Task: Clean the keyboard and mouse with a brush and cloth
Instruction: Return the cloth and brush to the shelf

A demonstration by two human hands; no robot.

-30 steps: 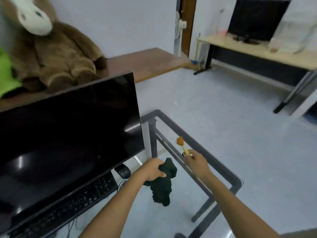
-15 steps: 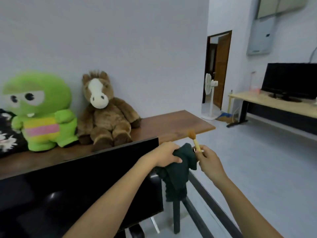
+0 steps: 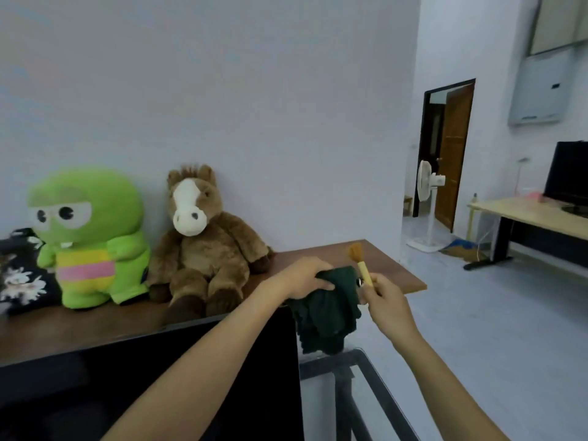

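Note:
My left hand (image 3: 307, 276) grips a dark green cloth (image 3: 324, 316) that hangs down in folds in front of me. Just to its right, my right hand (image 3: 386, 300) pinches the yellow handle of a small brush (image 3: 359, 264), whose orange bristles point up. Both hands are raised at chest height, above the right end of a black monitor (image 3: 152, 383). The keyboard and mouse are out of view below the frame.
A glass desk with a grey metal frame (image 3: 366, 370) shows at the bottom right. Behind the monitor, a brown wooden bench (image 3: 388, 268) carries a green plush (image 3: 89, 240) and a brown horse plush (image 3: 203, 246). Far right stand a fan (image 3: 428, 198) and another desk (image 3: 534, 218).
The view has tilted up from the desk to the wall, so keyboard and mouse have dropped out of sight. Both hands have come up with the cloth and brush still held.

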